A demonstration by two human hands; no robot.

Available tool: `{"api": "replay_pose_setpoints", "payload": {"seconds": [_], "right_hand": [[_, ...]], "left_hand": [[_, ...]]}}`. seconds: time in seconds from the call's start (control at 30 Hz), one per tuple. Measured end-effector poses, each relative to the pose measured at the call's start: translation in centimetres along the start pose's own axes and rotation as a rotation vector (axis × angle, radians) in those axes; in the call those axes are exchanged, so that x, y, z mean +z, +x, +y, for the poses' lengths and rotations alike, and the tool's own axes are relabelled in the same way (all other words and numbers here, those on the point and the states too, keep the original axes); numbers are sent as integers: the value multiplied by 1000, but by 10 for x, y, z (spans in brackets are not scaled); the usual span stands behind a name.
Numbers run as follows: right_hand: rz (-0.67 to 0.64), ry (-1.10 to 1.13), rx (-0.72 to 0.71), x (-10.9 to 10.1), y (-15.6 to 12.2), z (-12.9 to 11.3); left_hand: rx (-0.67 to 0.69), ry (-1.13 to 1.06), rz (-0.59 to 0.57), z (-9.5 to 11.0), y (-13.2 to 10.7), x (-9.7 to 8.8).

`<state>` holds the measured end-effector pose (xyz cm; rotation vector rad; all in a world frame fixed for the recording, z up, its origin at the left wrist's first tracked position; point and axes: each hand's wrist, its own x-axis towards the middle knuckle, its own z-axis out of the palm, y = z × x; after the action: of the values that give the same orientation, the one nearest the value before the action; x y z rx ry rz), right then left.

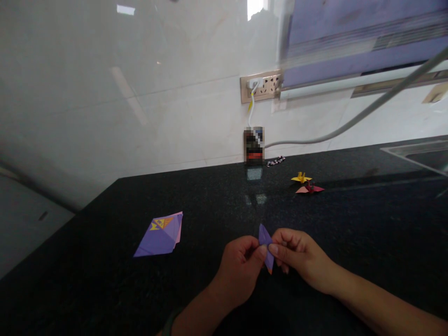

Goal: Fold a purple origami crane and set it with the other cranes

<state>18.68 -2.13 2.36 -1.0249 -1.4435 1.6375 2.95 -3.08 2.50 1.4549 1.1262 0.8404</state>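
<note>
Between my two hands is a small piece of folded purple origami paper (265, 234), narrow and diamond-shaped, with an orange tip at its lower end. My left hand (241, 261) pinches its left edge between thumb and fingers. From the other side, my right hand (304, 256) grips it, the thumb pressed on its front face. Both thumbs sit close together near the paper's middle and cover part of it. The paper is held above the dark countertop.
Purple paper sheets (157, 240) with a pink one beneath lie at left. A yellow paper crane (301, 178) and a red-pink paper crane (310, 188) stand at back right. A phone-like blurred object (254, 147) leans on the wall, its white cable running to the socket panel (268, 87).
</note>
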Motion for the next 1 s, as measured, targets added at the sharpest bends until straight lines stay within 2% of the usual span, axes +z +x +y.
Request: {"api": "replay_pose_setpoints", "payload": {"seconds": [0.1,0.2,0.3,0.37,0.5,0.8,1.0], "right_hand": [[119,-105,-34,3,-2,4],[228,-212,-107,2,-1,9],[296,-247,-140,0,1,11],[289,-261,-150,-1,2,12],[226,-327,-197,0,1,11],[211,-314,-190,1,-2,7],[129,-232,-181,2,-2,6]], "left_hand": [[2,42,25,-1,3,-1],[20,56,129,-1,5,-2],[119,149,186,2,3,-1],[200,219,129,6,0,1],[210,201,53,11,-4,3],[130,64,103,7,-2,5],[141,38,76,7,-3,5]]}}
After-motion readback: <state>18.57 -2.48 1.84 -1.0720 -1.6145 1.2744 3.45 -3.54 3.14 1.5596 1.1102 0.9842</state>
